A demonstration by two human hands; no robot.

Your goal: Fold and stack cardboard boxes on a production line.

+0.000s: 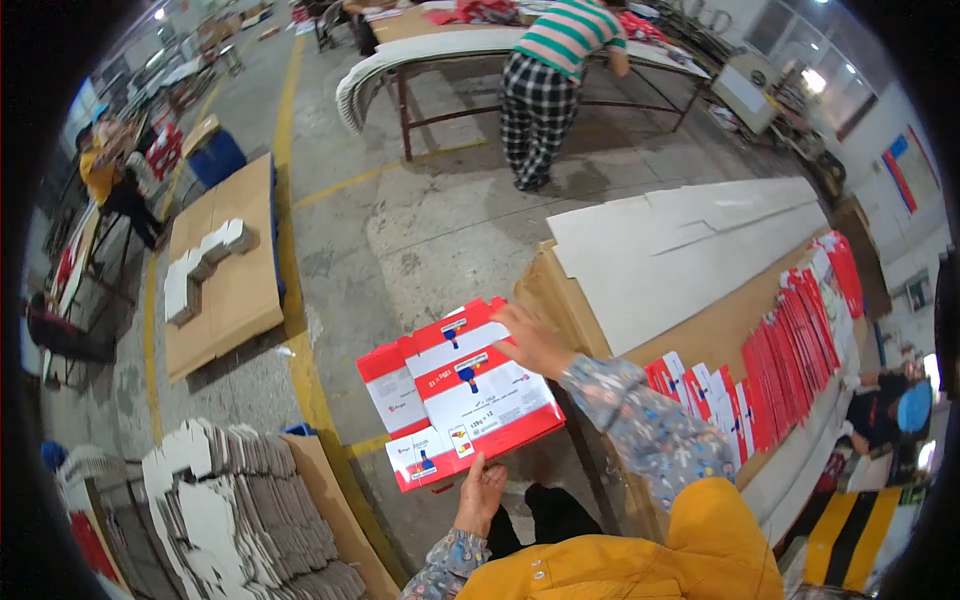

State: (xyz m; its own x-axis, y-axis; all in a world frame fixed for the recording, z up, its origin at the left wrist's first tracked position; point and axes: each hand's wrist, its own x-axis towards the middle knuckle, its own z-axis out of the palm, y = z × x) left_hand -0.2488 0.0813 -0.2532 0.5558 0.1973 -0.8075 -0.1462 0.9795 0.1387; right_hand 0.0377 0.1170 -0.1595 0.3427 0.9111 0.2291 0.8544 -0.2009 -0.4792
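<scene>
A red and white flat printed carton (490, 400) with several panels and flaps is held up in front of me over the floor. My left hand (482, 492) grips its lower edge, thumb on top and the other fingers partly hidden underneath. At the upper right edge my right hand (535, 340) rests against the carton, fingers stretched out and apart from the thumb. Just right of my right arm, a row of red and white folded cartons (790, 360) leans along a cardboard-covered table (560, 300).
White-grey board sheets (690, 250) lie on that table's far part. Stacked grey cardboard blanks (240, 510) stand at lower left. Beyond them is a brown cardboard sheet (225, 300) bearing white pieces (205, 265). A person (550, 90) bends at the far table (440, 48); others work at both sides.
</scene>
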